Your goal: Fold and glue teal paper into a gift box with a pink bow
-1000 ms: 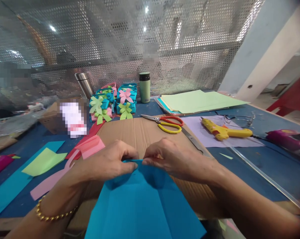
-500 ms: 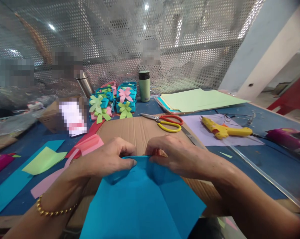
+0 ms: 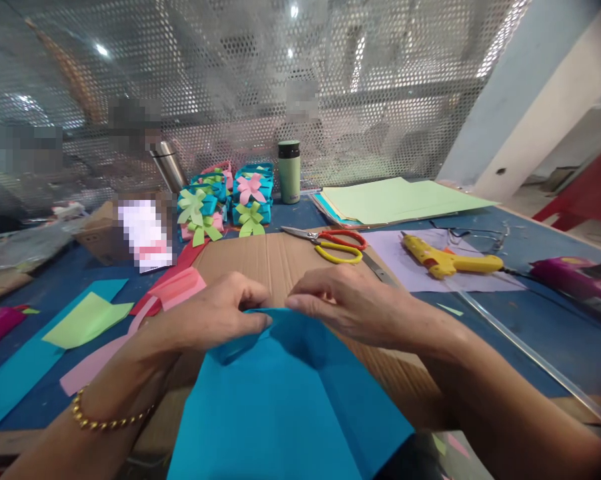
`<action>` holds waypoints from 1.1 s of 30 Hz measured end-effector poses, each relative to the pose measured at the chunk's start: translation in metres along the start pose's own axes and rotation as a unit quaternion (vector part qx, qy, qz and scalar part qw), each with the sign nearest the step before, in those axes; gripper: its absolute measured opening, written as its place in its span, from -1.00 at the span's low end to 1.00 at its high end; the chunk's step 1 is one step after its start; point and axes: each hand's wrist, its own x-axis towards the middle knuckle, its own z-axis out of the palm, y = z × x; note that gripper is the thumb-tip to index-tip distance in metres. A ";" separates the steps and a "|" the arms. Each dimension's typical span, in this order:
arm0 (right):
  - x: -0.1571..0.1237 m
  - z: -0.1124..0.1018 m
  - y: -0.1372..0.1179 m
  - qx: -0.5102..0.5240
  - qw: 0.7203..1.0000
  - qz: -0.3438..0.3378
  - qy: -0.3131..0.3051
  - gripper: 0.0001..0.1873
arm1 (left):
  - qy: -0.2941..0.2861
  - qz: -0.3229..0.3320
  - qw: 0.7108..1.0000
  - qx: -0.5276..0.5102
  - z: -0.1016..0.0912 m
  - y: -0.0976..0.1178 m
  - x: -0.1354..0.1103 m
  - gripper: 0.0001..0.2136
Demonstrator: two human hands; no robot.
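Observation:
A large sheet of blue paper [image 3: 280, 407] with fold creases slopes from the cardboard's front down toward me. My left hand [image 3: 225, 310] pinches its far edge, thumb on top and fingers curled behind. Close by on the right, my right hand [image 3: 340, 303] is closed at the same edge, its thumb tip near the middle of the paper's top; its fingertips are partly hidden. Under both hands lies brown cardboard [image 3: 245, 263]. Beyond them rest scissors [image 3: 338, 245] with red and yellow handles.
On the right are a yellow glue gun [image 3: 445, 260], a purple sheet [image 3: 393, 250] and a green paper stack [image 3: 400, 200]. Flower-trimmed paper pieces [image 3: 250, 200] and a green tumbler [image 3: 289, 173] stand at the back. Paper strips [image 3: 88, 323] and a blurred phone [image 3: 148, 237] are left.
My right hand has shifted slightly left and up along the paper's far edge, its thumb now nearer my left hand. My left hand keeps its pinch; the sheet has moved only slightly.

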 end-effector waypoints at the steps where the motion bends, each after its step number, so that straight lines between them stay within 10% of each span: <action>1: 0.000 -0.002 0.000 -0.002 1.000 0.008 0.005 -0.59 | 0.007 0.000 1.000 0.002 -0.001 0.000 0.000 -0.81; 33: 0.000 -0.004 -0.007 0.005 0.998 0.050 -0.042 -0.81 | 0.000 0.047 0.998 0.040 0.000 0.001 -0.001 -0.82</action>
